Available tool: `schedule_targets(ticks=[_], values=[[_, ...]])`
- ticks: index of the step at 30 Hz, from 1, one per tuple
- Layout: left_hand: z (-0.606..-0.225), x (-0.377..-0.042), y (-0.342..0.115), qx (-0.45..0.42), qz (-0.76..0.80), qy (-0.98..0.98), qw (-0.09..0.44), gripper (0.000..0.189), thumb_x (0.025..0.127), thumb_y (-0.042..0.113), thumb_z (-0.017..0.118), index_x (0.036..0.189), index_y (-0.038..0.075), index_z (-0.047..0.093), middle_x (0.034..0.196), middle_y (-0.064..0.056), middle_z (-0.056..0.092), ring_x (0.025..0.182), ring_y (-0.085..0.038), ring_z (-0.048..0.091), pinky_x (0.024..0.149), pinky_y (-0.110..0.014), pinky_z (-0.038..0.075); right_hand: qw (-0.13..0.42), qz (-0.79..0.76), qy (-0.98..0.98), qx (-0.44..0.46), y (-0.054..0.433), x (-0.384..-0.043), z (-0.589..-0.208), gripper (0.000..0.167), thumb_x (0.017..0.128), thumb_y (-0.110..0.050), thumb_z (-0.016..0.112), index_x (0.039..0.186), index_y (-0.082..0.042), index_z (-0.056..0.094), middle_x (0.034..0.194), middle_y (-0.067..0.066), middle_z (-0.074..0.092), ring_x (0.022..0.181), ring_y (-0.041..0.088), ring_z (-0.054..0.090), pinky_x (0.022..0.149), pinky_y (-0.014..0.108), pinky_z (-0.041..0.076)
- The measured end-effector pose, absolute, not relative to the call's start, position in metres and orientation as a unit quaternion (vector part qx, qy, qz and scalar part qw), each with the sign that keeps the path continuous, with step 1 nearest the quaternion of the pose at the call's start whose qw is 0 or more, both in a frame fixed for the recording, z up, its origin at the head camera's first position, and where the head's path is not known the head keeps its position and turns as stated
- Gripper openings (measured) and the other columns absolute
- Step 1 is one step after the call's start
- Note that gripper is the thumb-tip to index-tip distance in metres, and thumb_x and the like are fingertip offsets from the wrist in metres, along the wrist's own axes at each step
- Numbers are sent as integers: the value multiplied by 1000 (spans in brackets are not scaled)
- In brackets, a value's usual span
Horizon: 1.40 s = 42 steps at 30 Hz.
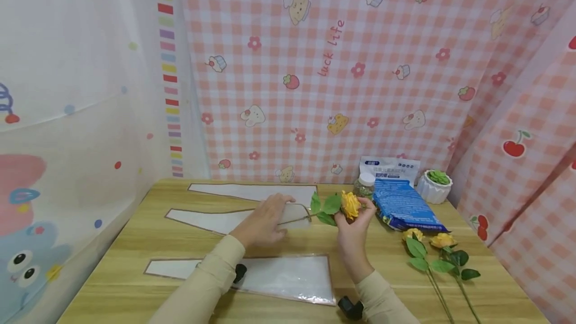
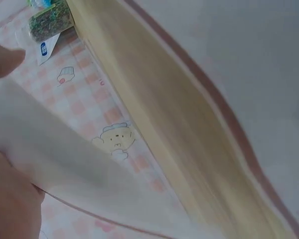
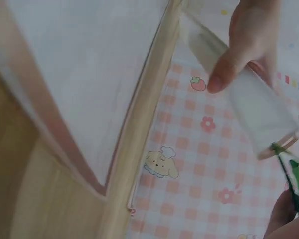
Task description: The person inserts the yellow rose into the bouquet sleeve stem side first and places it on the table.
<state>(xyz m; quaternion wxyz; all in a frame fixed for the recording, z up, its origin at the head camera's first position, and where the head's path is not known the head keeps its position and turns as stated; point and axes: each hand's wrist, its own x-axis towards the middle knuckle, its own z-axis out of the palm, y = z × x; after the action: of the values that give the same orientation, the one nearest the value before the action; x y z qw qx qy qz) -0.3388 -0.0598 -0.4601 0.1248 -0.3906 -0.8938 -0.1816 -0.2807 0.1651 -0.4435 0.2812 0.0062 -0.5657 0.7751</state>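
Note:
My left hand (image 1: 263, 220) grips a translucent white tapered flower sleeve (image 1: 296, 212) with a brown edge. Its open mouth faces right, toward a yellow artificial rose (image 1: 350, 205). Between thumb and fingers my right hand (image 1: 356, 231) pinches the rose by its head. The green stem (image 3: 284, 167) passes through the sleeve's mouth in the right wrist view, and the leaves (image 1: 332, 205) stay outside. In the left wrist view the sleeve (image 2: 84, 149) is held off the table, with part of the left hand (image 2: 12, 194) at the edge.
Flat white sleeves lie on the wooden table, one in front (image 1: 288, 276) and others behind the left hand. Two yellow roses (image 1: 443, 240) lie at the right. Behind them are a blue packet (image 1: 407, 206), a jar (image 1: 364, 184), a white pouch (image 1: 391, 168) and a potted succulent (image 1: 435, 186).

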Motion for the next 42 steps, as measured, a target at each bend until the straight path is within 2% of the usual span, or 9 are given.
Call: schedule_targets(ticks=[5, 10, 14, 17, 23, 26, 30, 36, 42], values=[[-454, -337, -62, -387, -180, -892, 151, 80, 80, 15, 82, 145, 14, 35, 126, -7, 50, 119, -21, 48, 100, -45, 44, 310, 769, -558, -34, 169, -282, -442, 58, 86, 19, 51, 130, -9, 25, 131, 18, 40, 116, 24, 51, 88, 23, 52], [-452, -337, -62, -398, -186, -885, 152, 85, 80, 22, 85, 147, 15, 33, 123, -3, 48, 113, -18, 48, 97, -43, 45, 337, 776, -533, -26, 167, -280, -434, 55, 87, 19, 51, 127, -11, 26, 130, 16, 38, 115, 26, 51, 87, 24, 51], [-452, -339, -61, -417, -206, -874, 137, 109, 65, 40, 96, 148, 11, 31, 125, -7, 47, 115, -20, 47, 104, -45, 43, 333, 782, -527, -7, 165, -279, -431, 55, 88, 19, 52, 129, -6, 24, 130, 15, 39, 115, 26, 52, 89, 25, 52], [-452, -340, -62, -418, -222, -872, 128, 121, 53, 48, 98, 148, 10, 32, 128, -9, 47, 119, -23, 47, 108, -46, 41, 329, 780, -532, -7, 165, -280, -431, 57, 88, 20, 51, 130, -5, 23, 131, 15, 39, 116, 26, 52, 90, 26, 52], [-444, -336, -69, -380, -220, -890, 123, 99, 71, 31, 94, 148, 17, 33, 126, -3, 47, 121, -21, 48, 109, -44, 40, 318, 768, -556, -20, 166, -281, -435, 56, 87, 20, 51, 129, -6, 25, 130, 16, 40, 114, 25, 52, 88, 24, 53], [-442, -334, -70, -378, -210, -892, 130, 95, 73, 27, 92, 147, 17, 33, 125, -5, 48, 120, -22, 49, 109, -45, 41, 297, 763, -573, -20, 165, -281, -439, 53, 89, 18, 53, 129, -5, 25, 131, 21, 42, 114, 26, 53, 88, 23, 54], [-444, -335, -70, -381, -200, -890, 152, 101, 68, 32, 95, 146, 16, 34, 123, -8, 48, 117, -25, 49, 103, -46, 44, 265, 755, -599, -17, 161, -280, -442, 52, 89, 18, 51, 127, -4, 24, 131, 27, 43, 110, 28, 57, 82, 26, 57], [-447, -336, -70, -391, -192, -884, 171, 125, 47, 53, 96, 147, 12, 32, 122, -10, 44, 113, -27, 47, 94, -46, 47, 254, 752, -609, 7, 151, -279, -443, 52, 87, 20, 50, 127, -1, 22, 130, 30, 47, 107, 25, 59, 81, 26, 57], [-445, -336, -73, -403, -186, -875, 192, 121, 50, 54, 93, 144, 7, 32, 120, -12, 44, 109, -27, 46, 93, -45, 47, 242, 755, -608, 30, 149, -280, -447, 51, 87, 22, 50, 123, -4, 26, 130, 24, 50, 108, 19, 59, 84, 24, 55]])
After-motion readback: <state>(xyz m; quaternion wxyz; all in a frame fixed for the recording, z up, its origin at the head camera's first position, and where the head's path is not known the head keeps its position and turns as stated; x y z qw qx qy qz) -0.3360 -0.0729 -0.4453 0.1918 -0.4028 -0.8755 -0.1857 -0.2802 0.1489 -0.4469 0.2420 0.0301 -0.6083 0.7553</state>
